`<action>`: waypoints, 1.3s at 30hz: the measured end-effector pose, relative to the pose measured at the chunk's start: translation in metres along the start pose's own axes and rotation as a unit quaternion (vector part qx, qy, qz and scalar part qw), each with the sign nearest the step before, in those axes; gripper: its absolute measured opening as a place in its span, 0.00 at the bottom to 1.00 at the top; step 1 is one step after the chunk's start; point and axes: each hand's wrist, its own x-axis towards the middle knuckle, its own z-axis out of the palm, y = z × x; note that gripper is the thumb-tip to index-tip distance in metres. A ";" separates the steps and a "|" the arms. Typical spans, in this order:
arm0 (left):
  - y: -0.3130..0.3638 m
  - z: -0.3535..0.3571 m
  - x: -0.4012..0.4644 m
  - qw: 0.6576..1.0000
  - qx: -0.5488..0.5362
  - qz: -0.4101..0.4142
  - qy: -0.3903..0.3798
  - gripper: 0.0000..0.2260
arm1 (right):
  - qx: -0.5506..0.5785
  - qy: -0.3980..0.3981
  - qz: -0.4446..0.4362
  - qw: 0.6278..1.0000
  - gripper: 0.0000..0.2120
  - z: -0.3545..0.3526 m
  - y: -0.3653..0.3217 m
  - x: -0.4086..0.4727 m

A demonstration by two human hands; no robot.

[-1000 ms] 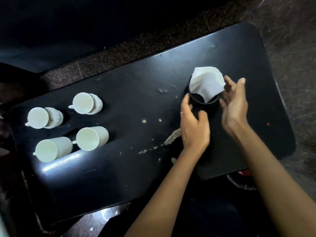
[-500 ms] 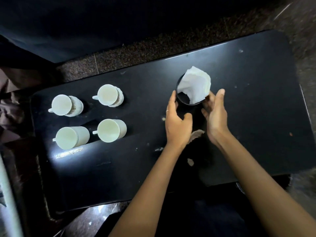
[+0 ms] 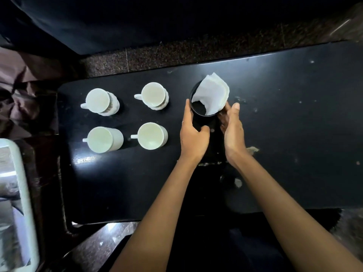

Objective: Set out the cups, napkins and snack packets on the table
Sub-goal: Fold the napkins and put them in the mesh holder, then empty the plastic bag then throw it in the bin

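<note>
A black round napkin holder [image 3: 200, 122] stands on the black table [image 3: 294, 124] with folded white napkins [image 3: 213, 95] sticking out of its top. My left hand [image 3: 193, 134] grips its left side, thumb curled across the front. My right hand [image 3: 232, 130] cups its right side, thumb pointing up. Several white cups stand to the left in two rows: one back left [image 3: 98, 101], one back right [image 3: 153, 95], one front left [image 3: 101, 139] and one front right [image 3: 151, 135], their handles pointing left. No snack packet is in view.
Pale chips and stains [image 3: 252, 149] mark the table to the right of my hands. A light grey object [image 3: 13, 193] sits off the table's left end, with brown cloth [image 3: 19, 85] behind it. Speckled floor [image 3: 196, 54] runs along the far edge.
The napkin holder has travelled left across the table between my hands and now stands close to the cups. My hands have tightened from loosely beside it to holding it.
</note>
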 end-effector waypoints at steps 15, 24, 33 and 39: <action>-0.005 -0.010 0.001 0.999 0.021 -0.015 -0.047 0.40 | -0.043 0.067 0.011 0.997 0.25 0.010 0.004 -0.006; -0.010 -0.018 -0.033 0.999 -0.022 -0.031 0.028 0.26 | -0.067 0.102 0.022 0.992 0.17 0.014 0.016 -0.048; -0.020 -0.072 -0.100 0.983 -0.135 -0.020 0.125 0.21 | -0.136 0.027 -0.067 0.988 0.19 0.070 0.014 -0.106; -0.019 -0.164 -0.130 0.955 -0.186 0.010 0.232 0.20 | -0.145 -0.071 -0.138 0.977 0.19 0.155 0.008 -0.153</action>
